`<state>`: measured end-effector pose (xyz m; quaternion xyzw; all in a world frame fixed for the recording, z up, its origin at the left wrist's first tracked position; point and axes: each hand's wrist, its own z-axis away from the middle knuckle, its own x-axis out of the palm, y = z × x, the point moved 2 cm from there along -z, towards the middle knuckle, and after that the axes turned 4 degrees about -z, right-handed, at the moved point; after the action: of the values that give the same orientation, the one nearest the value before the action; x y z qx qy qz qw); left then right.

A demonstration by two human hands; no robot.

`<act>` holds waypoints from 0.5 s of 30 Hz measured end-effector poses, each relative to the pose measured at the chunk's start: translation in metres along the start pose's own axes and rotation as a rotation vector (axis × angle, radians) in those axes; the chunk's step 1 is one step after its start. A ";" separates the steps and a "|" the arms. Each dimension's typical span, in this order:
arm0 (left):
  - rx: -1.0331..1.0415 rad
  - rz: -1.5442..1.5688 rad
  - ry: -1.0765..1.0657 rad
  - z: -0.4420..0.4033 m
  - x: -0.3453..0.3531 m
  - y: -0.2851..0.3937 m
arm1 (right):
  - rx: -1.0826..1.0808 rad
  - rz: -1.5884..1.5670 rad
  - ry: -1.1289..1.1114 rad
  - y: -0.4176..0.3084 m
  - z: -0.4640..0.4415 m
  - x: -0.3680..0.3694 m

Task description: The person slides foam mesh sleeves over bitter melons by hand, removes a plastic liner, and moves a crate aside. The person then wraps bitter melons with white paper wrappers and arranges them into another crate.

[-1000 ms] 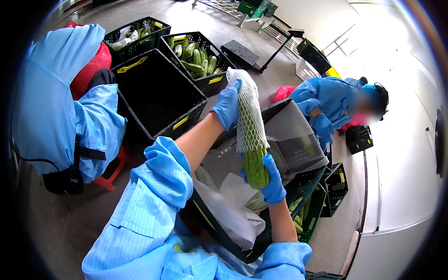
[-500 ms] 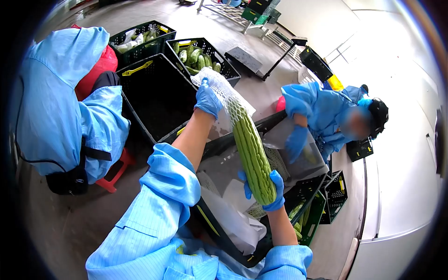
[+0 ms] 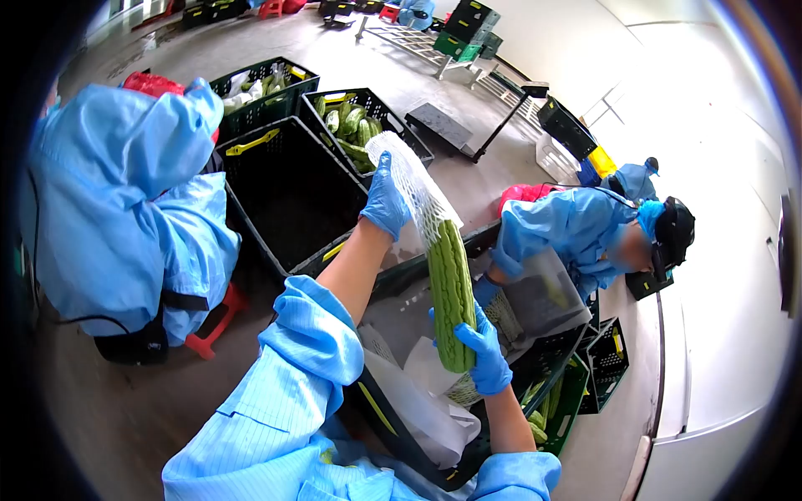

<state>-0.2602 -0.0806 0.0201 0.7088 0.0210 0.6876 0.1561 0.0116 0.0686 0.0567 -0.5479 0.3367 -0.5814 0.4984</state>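
Pinching the top of the white mesh sleeve (image 3: 420, 190) with the left hand (image 3: 386, 200), fingers closed, probably to pull it taut over the end of the long green gourd (image 3: 452, 292). Gripping the gourd's lower end at 5 o'clock with the right hand (image 3: 484, 355), fingers wrapped round, likely to bear the weight and steady it. Gourd tilted from 12 to 6 o'clock, upper end inside the sleeve, rest bare; held above the lined crate (image 3: 378, 409), perhaps for working room.

At 6 o'clock, white liner (image 3: 439, 427) draped in that crate, presumably as padding. Close by at 2 o'clock, co-worker (image 3: 568, 219) with one arm down into the same crate, gloved hand (image 3: 487, 290) partly hidden.

At 10 o'clock, dark crate (image 3: 284, 192), maybe within easy reach. Just beside it at 11, crate of gourds (image 3: 393, 117). Farther out at 12 o'clock, platform scale (image 3: 439, 125). Between 9 and 10, second co-worker (image 3: 125, 209).
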 end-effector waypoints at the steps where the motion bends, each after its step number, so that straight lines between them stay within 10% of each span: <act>1: -0.037 -0.021 -0.029 0.002 0.002 -0.005 | -0.045 0.048 0.063 0.006 -0.005 -0.007; 9: -0.504 -0.427 -0.185 0.030 0.023 -0.046 | -0.485 0.979 0.475 0.004 -0.011 -0.026; 15: -0.320 -0.389 -0.102 0.054 0.032 -0.064 | -0.755 1.516 0.533 -0.020 -0.001 -0.008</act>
<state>-0.1940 -0.0219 0.0351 0.6914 0.0400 0.6026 0.3965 0.0053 0.0821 0.0731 -0.1517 0.8832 -0.0537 0.4406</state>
